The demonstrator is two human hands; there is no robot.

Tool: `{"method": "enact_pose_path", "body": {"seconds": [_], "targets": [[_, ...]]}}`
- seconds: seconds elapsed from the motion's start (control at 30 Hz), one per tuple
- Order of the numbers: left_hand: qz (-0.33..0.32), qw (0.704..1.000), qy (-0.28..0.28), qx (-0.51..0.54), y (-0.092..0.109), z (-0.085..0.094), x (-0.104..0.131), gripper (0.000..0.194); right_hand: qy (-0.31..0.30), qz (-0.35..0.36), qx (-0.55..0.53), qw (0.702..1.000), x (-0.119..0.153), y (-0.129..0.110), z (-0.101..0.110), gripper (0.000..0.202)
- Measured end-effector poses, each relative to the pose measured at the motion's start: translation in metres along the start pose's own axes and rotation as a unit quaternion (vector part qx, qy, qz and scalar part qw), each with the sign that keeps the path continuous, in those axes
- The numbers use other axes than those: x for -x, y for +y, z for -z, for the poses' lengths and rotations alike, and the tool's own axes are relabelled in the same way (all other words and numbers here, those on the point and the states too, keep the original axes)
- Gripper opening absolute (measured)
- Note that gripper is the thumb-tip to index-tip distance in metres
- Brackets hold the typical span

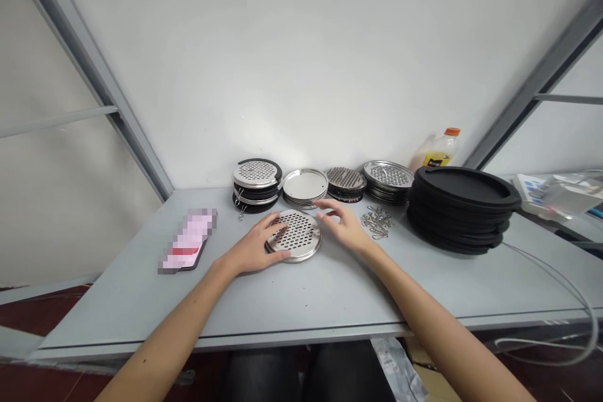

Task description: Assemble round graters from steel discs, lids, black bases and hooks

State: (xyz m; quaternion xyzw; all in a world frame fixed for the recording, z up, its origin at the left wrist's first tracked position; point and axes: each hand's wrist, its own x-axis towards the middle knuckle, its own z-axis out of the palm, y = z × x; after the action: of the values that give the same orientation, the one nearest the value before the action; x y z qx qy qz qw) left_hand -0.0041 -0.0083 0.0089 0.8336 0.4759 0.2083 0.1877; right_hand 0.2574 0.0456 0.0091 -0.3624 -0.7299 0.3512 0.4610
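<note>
Left hand [255,246] resting spread on holed metal disc [301,236], disc lying between hands. Right hand [347,227] hovering just beside disc, fingers parted. Clips [377,222] lying right of right hand, black stack [459,217] standing farther right; phone [187,241] lying left of left hand.

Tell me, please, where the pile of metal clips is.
In the head view, the pile lies right of centre, between the right hand and the black stack.

slotted disc [299,233]: slvr, dk slot pattern | ring stk [458,217]: blk | btl cap [452,132]: orng
</note>
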Motion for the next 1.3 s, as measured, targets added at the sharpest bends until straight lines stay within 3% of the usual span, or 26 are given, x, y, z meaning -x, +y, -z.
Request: {"method": "enact_pose_path", "body": {"seconds": [0.1,0.2,0.4,0.57,0.73,0.9,1.07,1.13,1.3], "targets": [[0.001,1.0,0.01,-0.008,-0.006,-0.003,0.0,0.077,-0.097,0.079,0.169,0.978,0.006,0.007,-0.009,0.067],[0.001,1.0,-0.012,-0.02,-0.01,-0.004,0.001,0.082,-0.198,0.073,0.236,0.949,0.01,0.013,-0.013,0.094],[-0.01,0.997,-0.047,-0.066,-0.006,-0.003,0.002,0.082,-0.254,0.06,0.289,0.921,0.009,0.009,-0.012,0.1],[-0.014,0.997,-0.032,-0.063,-0.007,-0.007,0.003,0.097,-0.229,0.074,0.302,0.923,0.011,0.007,-0.015,0.096],[-0.007,0.999,-0.031,-0.041,-0.012,-0.006,0.003,0.096,-0.186,0.083,0.253,0.946,0.009,0.012,-0.014,0.068],[-0.005,0.999,-0.013,-0.038,-0.01,-0.003,0.002,0.098,-0.089,0.085,0.238,0.963,0.003,0.012,-0.009,0.044],[0.013,0.999,-0.022,-0.04,-0.008,0.0,0.003,0.092,0.025,0.077,0.249,0.965,-0.001,0.013,0.002,0.032],[0.014,0.999,-0.027,-0.04,-0.009,0.0,0.004,0.091,0.024,0.062,0.254,0.965,-0.001,0.015,0.003,0.032],[0.006,0.999,-0.028,-0.04,-0.01,0.0,0.005,0.092,-0.054,0.053,0.263,0.962,0.003,0.018,-0.007,0.047]]}}
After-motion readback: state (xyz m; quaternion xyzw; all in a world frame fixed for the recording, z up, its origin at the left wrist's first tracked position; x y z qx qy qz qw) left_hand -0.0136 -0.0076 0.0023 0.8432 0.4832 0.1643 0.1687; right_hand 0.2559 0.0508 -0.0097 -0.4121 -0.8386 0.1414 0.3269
